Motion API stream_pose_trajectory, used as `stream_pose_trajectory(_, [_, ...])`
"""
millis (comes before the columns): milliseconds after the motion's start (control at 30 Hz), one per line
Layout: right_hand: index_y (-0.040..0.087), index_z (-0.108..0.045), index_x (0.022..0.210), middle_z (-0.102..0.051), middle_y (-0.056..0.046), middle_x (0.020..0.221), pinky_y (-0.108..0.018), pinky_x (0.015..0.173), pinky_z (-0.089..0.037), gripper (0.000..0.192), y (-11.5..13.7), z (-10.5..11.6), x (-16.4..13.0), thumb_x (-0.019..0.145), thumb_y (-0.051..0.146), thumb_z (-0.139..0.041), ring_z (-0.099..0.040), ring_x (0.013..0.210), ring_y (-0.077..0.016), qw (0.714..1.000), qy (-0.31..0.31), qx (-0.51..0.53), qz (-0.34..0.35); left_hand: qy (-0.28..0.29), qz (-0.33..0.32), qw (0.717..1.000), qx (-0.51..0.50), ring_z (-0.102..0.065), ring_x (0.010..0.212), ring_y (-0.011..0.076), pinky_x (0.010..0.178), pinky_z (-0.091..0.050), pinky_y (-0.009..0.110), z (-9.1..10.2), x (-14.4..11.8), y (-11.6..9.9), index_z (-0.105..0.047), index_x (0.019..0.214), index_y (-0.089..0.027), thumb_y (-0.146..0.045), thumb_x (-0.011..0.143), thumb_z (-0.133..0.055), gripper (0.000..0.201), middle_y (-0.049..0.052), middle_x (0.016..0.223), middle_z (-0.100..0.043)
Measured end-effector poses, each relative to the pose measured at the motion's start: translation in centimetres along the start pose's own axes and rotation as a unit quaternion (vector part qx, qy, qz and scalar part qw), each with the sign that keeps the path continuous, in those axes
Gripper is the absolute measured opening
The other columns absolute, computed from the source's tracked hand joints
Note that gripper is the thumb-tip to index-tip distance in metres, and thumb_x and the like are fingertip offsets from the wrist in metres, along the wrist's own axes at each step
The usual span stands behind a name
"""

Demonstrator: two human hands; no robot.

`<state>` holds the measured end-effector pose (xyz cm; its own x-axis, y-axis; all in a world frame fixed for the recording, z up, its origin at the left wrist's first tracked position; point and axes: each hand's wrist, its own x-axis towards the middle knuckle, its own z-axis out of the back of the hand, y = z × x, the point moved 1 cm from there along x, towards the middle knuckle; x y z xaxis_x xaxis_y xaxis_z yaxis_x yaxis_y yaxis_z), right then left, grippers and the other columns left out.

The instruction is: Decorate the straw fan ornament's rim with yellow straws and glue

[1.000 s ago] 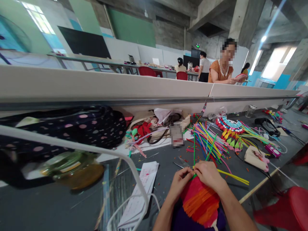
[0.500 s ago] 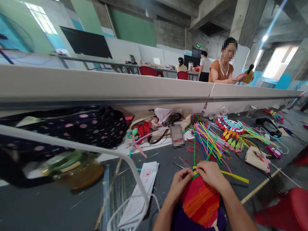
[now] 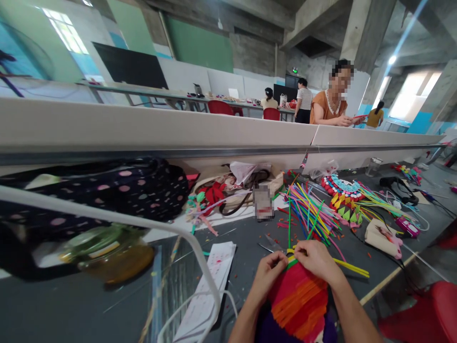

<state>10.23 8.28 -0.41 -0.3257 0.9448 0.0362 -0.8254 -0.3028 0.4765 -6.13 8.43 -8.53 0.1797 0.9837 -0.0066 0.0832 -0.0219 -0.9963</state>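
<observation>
Low in the head view is a fuzzy piece in pink-red and orange bands (image 3: 298, 302), which looks built from pipe cleaners. My left hand (image 3: 268, 270) pinches its upper left edge, at a green strip (image 3: 292, 263). My right hand (image 3: 317, 259) is closed on the top edge beside it, fingertips bent down. Between the fingertips a small yellow loop shows. A long green pipe cleaner (image 3: 289, 224) stands up from there, and yellow pipe cleaners (image 3: 352, 267) stick out to the right from beneath my right hand. Purple material (image 3: 264, 324) lies under the piece.
Scissors (image 3: 272, 243) lie just beyond my hands, before a heap of coloured pipe cleaners (image 3: 312, 209). Left are paper sheets (image 3: 210, 281), a white cable-like bar (image 3: 185, 233) and a green-lidded jar (image 3: 110, 255). A phone (image 3: 263, 202) leans behind. Across the partition, a person (image 3: 328, 107) holds something red.
My right hand's fingertips have moved slightly right, widening the gap to my left hand so the yellow loop shows more. My left hand keeps its pinch.
</observation>
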Motion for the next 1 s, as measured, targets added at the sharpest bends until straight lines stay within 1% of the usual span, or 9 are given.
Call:
stream_pose_trajectory(133, [0.022,-0.07,0.082,-0.074,0.0,0.085,-0.02,0.071,-0.041,0.018,-0.2,0.2,0.2,0.084,0.019,-0.052,-0.066,0.082,-0.0153,0.999,0.001,0.049,0.002,0.006,0.004,1.0,-0.004,-0.044,0.057,0.012,0.056,-0.033,0.021,-0.1,0.1,0.0,-0.061,0.061,-0.015,-0.042,0.068,-0.067,0.028,-0.002,0.059,-0.053])
stream_pose_trajectory(233, [0.022,-0.07,0.081,-0.074,0.0,0.084,-0.02,0.07,-0.041,0.019,-0.1,0.5,0.1,0.084,0.018,-0.052,-0.067,0.08,-0.0151,0.999,-0.005,0.036,0.008,0.017,0.008,1.0,-0.012,-0.045,0.057,0.012,0.056,-0.033,0.021,-0.2,0.1,0.0,-0.061,0.063,-0.015,-0.041,0.069,-0.067,0.028,-0.002,0.059,-0.054])
stream_pose_trajectory(333, [0.022,-0.07,0.081,-0.074,0.0,0.082,-0.02,0.068,-0.04,0.019,0.0,0.7,-0.1,0.084,0.019,-0.052,-0.066,0.079,-0.0155,1.0,-0.011,0.02,0.012,0.019,0.002,1.0,-0.012,-0.048,0.061,0.0136,0.058,-0.035,0.021,-0.3,0.2,0.0,-0.063,0.068,-0.016,-0.042,0.068,-0.068,0.026,0.0,0.065,-0.058])
stream_pose_trajectory(433, [0.023,-0.07,0.082,-0.073,0.0,0.082,-0.021,0.069,-0.04,0.019,-0.1,0.6,-0.2,0.084,0.019,-0.052,-0.066,0.079,-0.0155,1.0,-0.016,0.013,0.015,0.019,-0.012,1.0,-0.002,-0.05,0.063,0.0148,0.059,-0.037,0.022,-0.4,0.3,-0.1,-0.065,0.072,-0.016,-0.041,0.067,-0.067,0.025,0.001,0.069,-0.061])
stream_pose_trajectory(567, [0.022,-0.07,0.081,-0.073,0.0,0.081,-0.021,0.069,-0.04,0.019,-0.3,0.3,-0.4,0.085,0.019,-0.051,-0.065,0.078,-0.0152,0.999,-0.028,0.005,0.016,0.013,-0.036,0.999,0.02,-0.049,0.062,0.0145,0.058,-0.036,0.022,-0.5,0.3,-0.3,-0.064,0.066,-0.016,-0.039,0.068,-0.066,0.023,0.0,0.064,-0.059])
stream_pose_trajectory(667, [0.022,-0.069,0.081,-0.072,0.0,0.081,-0.021,0.068,-0.039,0.019,-0.4,0.2,-0.7,0.085,0.019,-0.051,-0.065,0.076,-0.0152,0.999,-0.04,0.003,0.016,0.009,-0.061,0.997,0.042,-0.051,0.063,0.0152,0.06,-0.037,0.022,-0.6,0.4,-0.3,-0.065,0.065,-0.017,-0.037,0.07,-0.064,0.021,0.0,0.065,-0.061])
stream_pose_trajectory(800, [0.022,-0.068,0.08,-0.072,0.0,0.078,-0.02,0.067,-0.039,0.018,-0.3,0.3,-1.0,0.085,0.019,-0.052,-0.064,0.074,-0.0146,0.998,-0.054,0.003,0.019,0.007,-0.085,0.994,0.066,-0.053,0.065,0.0158,0.063,-0.038,0.023,-0.5,0.4,-0.3,-0.066,0.064,-0.016,-0.037,0.074,-0.061,0.024,0.001,0.065,-0.062])
stream_pose_trajectory(867, [0.022,-0.068,0.08,-0.071,0.0,0.078,-0.02,0.066,-0.039,0.018,-0.3,0.3,-1.0,0.085,0.019,-0.051,-0.064,0.073,-0.0143,0.998,-0.058,0.003,0.021,0.007,-0.083,0.995,0.058,-0.053,0.064,0.0156,0.062,-0.038,0.023,-0.5,0.4,-0.2,-0.066,0.064,-0.016,-0.038,0.075,-0.061,0.024,0.001,0.065,-0.062])
stream_pose_trajectory(1000, [0.022,-0.068,0.08,-0.071,0.0,0.078,-0.02,0.067,-0.039,0.018,-0.2,0.3,-1.1,0.085,0.019,-0.051,-0.064,0.074,-0.0145,0.998,-0.063,0.004,0.022,0.005,-0.067,0.998,0.012,-0.054,0.065,0.0152,0.064,-0.04,0.024,-0.5,0.5,-0.2,-0.067,0.073,-0.016,-0.036,0.071,-0.066,0.02,0.001,0.07,-0.064])
